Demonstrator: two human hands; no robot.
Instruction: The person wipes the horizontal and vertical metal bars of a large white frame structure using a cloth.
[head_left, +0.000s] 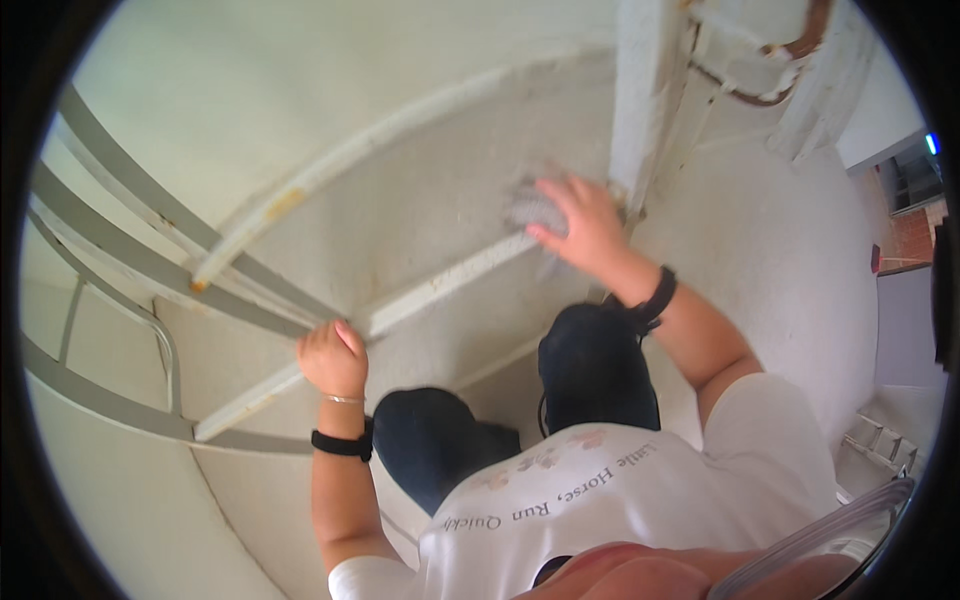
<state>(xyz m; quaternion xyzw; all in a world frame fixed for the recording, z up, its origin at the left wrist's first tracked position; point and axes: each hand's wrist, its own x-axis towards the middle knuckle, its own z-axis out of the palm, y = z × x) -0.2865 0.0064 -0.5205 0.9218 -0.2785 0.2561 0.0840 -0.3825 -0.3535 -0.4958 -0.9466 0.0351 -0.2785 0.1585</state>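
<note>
My left hand (334, 361) is closed in a fist around the end part of a grey curved metal rail (225, 301), where it meets a white-painted bar (450, 283). My right hand (581, 221) is farther up and to the right, with its fingers spread over a grey mesh-like scouring pad (534, 208). The pad lies against a pale panel (420, 202), just above the white bar and left of a white upright post (646, 97). Motion blurs the pad and fingertips, and part of the pad is hidden under the hand.
A curved white bar (360, 157) with rusty, chipped spots crosses above. More curved grey rails (105, 397) run along the left. My bent knees (600, 360) are close below the white bar. Rust-marked metal brackets (795, 45) are at top right, and a white stepladder (881, 442) stands at lower right.
</note>
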